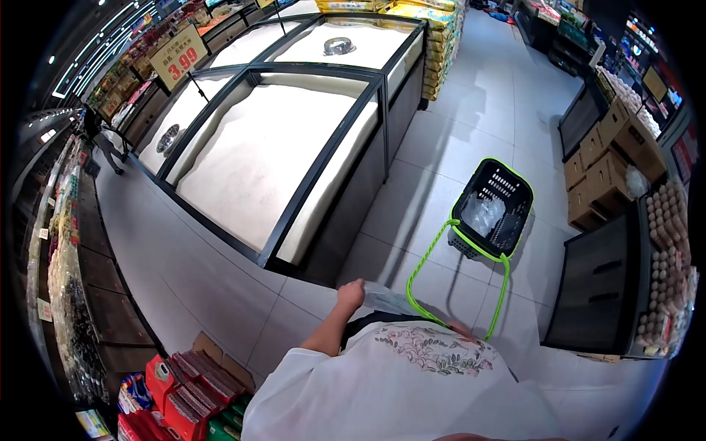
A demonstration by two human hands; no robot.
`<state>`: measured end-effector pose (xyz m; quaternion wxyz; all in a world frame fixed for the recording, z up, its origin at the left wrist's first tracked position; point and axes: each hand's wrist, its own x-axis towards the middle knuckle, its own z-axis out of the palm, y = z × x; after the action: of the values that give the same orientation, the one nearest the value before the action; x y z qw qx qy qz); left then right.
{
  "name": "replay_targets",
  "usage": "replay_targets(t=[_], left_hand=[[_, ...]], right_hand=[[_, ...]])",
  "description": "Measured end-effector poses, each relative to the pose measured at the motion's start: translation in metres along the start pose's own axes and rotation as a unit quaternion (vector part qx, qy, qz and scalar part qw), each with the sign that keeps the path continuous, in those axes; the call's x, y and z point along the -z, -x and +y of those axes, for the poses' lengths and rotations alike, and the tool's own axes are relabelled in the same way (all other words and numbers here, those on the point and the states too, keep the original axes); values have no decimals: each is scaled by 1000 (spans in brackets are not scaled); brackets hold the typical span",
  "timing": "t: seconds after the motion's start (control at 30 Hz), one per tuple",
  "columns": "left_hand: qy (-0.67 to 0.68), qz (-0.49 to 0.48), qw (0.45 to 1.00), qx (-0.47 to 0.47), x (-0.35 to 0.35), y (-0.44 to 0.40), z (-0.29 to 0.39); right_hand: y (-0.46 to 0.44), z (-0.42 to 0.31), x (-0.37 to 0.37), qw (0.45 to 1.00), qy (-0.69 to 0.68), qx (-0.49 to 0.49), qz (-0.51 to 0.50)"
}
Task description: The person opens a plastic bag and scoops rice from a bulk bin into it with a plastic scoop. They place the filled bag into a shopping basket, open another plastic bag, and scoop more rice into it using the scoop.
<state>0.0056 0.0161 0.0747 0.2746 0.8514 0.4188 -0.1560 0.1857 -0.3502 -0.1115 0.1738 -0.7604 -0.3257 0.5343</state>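
Plastic film [386,298] is gripped by the left hand [351,293]; the mostly hidden right hand's [463,331] grip cannot be told, near the basket's [521,198] green handle [420,266]. Loose film could be snagged if the handle were swung across it.

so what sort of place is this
Most likely a supermarket: there's a shopping basket, a big price sign reading 3.99 beside open bulk bins, and stacked eggs on the right.
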Motion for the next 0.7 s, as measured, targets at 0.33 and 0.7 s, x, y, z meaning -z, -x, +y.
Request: replay_targets(t=[0.33, 0.7], left_hand=[[-20, -61, 975, -212, -21, -11, 45], [25, -102, 994, 13, -64, -48, -122]], right_hand=[[59, -114, 47, 995, -8, -74, 74], [37, -78, 14, 984, 55, -141, 91]])
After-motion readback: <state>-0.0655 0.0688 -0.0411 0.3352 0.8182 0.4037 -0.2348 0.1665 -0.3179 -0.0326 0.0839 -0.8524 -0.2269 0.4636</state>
